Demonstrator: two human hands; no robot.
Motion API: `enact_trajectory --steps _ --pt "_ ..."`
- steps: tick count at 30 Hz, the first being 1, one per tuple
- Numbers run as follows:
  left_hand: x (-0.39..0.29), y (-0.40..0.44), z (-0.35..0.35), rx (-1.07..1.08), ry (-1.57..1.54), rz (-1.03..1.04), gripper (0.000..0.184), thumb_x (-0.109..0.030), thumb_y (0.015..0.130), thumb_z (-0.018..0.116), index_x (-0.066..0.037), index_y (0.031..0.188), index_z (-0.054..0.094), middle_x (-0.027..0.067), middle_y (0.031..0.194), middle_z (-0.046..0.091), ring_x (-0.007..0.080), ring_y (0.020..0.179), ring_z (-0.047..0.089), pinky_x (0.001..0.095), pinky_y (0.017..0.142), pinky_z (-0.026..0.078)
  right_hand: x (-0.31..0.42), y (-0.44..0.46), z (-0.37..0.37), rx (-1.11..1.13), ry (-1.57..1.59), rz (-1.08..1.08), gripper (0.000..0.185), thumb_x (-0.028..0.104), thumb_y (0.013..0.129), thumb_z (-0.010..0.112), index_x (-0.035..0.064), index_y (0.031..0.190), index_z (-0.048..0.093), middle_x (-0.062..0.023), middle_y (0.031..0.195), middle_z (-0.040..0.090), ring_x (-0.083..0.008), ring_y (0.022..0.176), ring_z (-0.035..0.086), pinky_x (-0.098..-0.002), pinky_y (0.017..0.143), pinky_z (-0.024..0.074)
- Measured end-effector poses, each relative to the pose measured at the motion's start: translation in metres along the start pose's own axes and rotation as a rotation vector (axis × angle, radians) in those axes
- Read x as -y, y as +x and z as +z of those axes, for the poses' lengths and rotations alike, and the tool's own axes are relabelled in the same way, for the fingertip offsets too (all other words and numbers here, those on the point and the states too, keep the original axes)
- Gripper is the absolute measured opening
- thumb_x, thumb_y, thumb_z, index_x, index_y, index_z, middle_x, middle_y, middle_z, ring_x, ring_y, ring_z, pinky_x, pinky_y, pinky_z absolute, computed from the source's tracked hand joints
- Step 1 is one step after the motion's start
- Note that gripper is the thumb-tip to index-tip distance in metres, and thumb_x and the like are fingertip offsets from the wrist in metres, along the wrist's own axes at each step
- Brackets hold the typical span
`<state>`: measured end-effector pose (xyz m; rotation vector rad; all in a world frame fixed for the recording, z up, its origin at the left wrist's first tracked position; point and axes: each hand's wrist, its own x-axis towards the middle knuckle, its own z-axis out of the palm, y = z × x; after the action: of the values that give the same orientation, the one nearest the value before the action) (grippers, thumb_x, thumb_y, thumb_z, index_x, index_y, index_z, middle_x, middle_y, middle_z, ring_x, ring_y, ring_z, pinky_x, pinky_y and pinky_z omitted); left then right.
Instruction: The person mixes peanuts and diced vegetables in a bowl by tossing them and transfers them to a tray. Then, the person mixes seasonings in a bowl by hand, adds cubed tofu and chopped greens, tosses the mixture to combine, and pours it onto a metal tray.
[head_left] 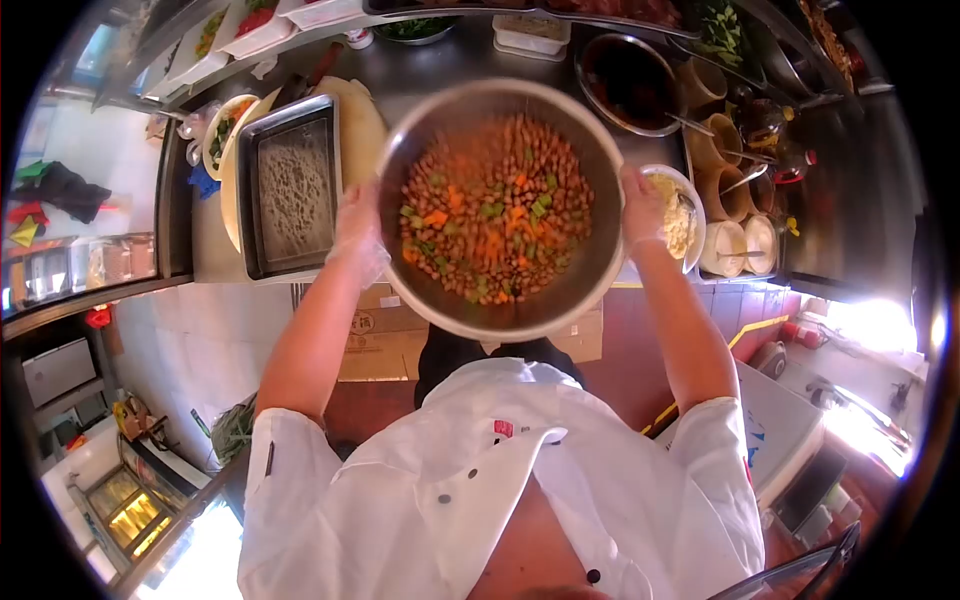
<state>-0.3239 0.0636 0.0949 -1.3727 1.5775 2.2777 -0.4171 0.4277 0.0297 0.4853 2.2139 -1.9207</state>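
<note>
While left grip and right grip are closed on the bowl, it overhangs the counter edge.

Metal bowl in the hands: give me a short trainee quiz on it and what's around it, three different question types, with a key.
1. True or false: the left hand and right hand hold the metal bowl at opposite sides.
2. Which of these is nearest the left hand?
A) the white bowl of pale yellow food
B) the rectangular tray
C) the bowl of dark liquid
3. Fill in: the mix in the metal bowl shows brown, orange and ____ pieces.
Key: 1 true; 2 B; 3 green.
</note>
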Motion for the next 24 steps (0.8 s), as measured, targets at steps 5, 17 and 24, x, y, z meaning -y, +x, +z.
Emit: enact_trajectory --steps 5,17,24 --pt "0.1 0.046 -0.057 -0.078 0.086 0.129 0.049 -0.041 0.102 0.053 -0.01 0.14 0.052 0.0143 0.138 0.056 0.0269 0.121 0.054 0.0437 0.105 0.044 -0.051 -0.016 -0.018 -0.095 -0.306 -0.227 0.041 0.033 0.101 0.057 0.0017 0.125 0.068 -0.0147 0.121 0.07 -0.0219 0.117 0.061 -0.0316 0.105 0.043" --pt "0.101 0.05 -0.055 -0.067 0.126 0.101 0.043 -0.039 0.1 0.059 -0.009 0.131 0.056 0.0098 0.113 0.065 0.0227 0.098 0.065 0.0353 0.082 0.058 -0.05 -0.02 -0.016 -0.121 -0.203 -0.06 0.044 0.04 0.097 0.064 0.0032 0.118 0.072 -0.0119 0.117 0.071 -0.0206 0.107 0.063 -0.0339 0.096 0.0475" --pt "0.022 -0.007 0.002 -0.107 -0.027 0.128 0.036 -0.039 0.103 0.052 -0.005 0.109 0.061 0.0039 0.094 0.063 0.0141 0.078 0.062 0.0314 0.066 0.053 0.042 -0.018 -0.014 -0.054 -0.131 -0.085 0.047 0.042 0.098 0.061 0.0054 0.127 0.068 -0.0159 0.124 0.068 -0.0237 0.118 0.061 -0.0335 0.106 0.0419"
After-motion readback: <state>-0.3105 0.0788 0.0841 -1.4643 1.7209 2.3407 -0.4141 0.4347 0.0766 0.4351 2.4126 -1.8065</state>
